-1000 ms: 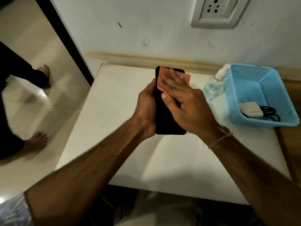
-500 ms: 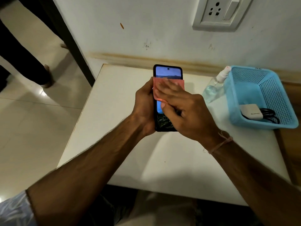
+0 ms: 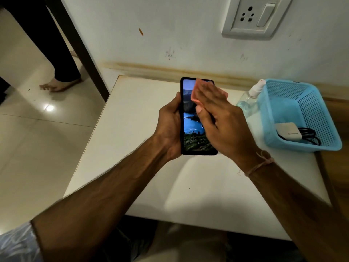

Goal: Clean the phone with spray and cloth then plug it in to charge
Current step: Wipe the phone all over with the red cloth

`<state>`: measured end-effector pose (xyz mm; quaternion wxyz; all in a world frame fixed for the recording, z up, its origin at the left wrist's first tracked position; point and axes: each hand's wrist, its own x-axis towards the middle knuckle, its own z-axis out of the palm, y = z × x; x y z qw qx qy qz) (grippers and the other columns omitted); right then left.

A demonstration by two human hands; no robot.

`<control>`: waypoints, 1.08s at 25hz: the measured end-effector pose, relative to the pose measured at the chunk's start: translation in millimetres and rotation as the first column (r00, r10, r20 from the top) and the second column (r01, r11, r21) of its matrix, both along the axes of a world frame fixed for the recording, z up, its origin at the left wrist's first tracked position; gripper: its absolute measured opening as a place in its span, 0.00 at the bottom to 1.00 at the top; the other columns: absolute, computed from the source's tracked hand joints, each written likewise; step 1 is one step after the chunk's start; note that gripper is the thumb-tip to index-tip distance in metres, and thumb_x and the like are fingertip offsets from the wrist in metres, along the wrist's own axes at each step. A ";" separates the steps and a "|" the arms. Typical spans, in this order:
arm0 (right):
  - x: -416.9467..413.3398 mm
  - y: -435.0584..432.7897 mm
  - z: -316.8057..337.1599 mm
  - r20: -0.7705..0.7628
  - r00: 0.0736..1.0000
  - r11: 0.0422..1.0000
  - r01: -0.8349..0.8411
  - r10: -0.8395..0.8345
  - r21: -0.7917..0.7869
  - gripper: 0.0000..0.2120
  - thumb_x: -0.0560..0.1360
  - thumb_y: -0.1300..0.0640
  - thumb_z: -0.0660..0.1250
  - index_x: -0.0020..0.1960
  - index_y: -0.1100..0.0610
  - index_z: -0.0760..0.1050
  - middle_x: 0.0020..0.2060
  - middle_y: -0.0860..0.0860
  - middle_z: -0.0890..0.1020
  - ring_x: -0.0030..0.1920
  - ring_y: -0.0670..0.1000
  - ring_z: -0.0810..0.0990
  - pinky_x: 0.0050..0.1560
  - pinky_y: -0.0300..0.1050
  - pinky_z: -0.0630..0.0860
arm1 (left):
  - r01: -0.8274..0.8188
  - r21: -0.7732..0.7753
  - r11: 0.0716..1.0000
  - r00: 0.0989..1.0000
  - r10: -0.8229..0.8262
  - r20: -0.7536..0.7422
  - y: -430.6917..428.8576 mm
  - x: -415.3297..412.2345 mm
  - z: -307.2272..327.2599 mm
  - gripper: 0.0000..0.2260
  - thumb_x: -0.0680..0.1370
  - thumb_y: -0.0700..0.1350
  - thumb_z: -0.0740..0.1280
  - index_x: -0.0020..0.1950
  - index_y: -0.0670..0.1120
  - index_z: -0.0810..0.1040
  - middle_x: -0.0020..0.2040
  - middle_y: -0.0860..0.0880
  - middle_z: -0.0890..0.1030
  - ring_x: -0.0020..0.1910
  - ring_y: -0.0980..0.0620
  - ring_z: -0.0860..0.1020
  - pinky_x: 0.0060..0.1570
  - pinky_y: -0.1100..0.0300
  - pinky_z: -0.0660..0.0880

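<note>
My left hand (image 3: 170,127) grips a black phone (image 3: 190,127) by its left edge, above the white table (image 3: 132,148). The screen is lit with a landscape picture. My right hand (image 3: 221,118) lies flat over the upper right of the screen and presses a pink cloth (image 3: 194,93) against it with straight fingers. Most of the cloth is hidden under the fingers. A clear spray bottle (image 3: 249,99) with a white nozzle stands to the right of the phone. A white charger (image 3: 288,131) with a black cable (image 3: 309,137) lies in the blue basket (image 3: 309,103).
A white wall socket with a switch (image 3: 255,17) sits on the wall above the table. A person's bare foot (image 3: 58,85) stands on the tiled floor at the left, beside a dark door frame (image 3: 79,50). A wooden surface (image 3: 338,129) borders the table at the right.
The phone's screen went from dark to lit. My right hand slid the cloth down the screen, then back up towards its top right. The person at the left walked away.
</note>
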<state>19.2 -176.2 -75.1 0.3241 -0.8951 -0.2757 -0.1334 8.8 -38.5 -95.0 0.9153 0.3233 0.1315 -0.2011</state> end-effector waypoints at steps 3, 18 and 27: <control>2.1 13.3 3.6 -0.062 0.998 0.999 0.007 -0.008 -0.031 0.20 0.83 0.57 0.59 0.74 0.58 0.66 0.76 0.51 0.64 0.78 0.49 0.57 0.74 0.31 0.51 | -0.017 0.027 0.999 1.000 0.018 -0.005 -2.2 -0.9 -0.6 0.26 0.83 0.62 0.55 0.62 0.45 0.83 0.54 0.42 0.85 0.51 0.43 0.84 0.52 0.50 0.81; -20.5 1.5 -0.3 -0.036 0.981 0.982 -0.190 0.190 0.022 0.18 0.79 0.61 0.64 0.68 0.59 0.75 0.70 0.52 0.74 0.74 0.48 0.66 0.75 0.49 0.64 | 0.008 -0.002 1.000 1.000 -0.008 -0.016 7.3 2.1 5.3 0.28 0.82 0.62 0.56 0.65 0.42 0.80 0.57 0.40 0.83 0.56 0.42 0.82 0.56 0.49 0.80; -23.5 25.1 9.3 -0.097 0.994 0.991 -0.054 0.042 -0.123 0.20 0.82 0.57 0.60 0.73 0.56 0.67 0.75 0.50 0.65 0.78 0.47 0.57 0.77 0.37 0.54 | 0.003 0.009 1.000 0.999 -0.003 -0.042 7.8 -2.8 6.6 0.28 0.81 0.61 0.55 0.67 0.43 0.80 0.57 0.41 0.83 0.56 0.42 0.82 0.59 0.50 0.78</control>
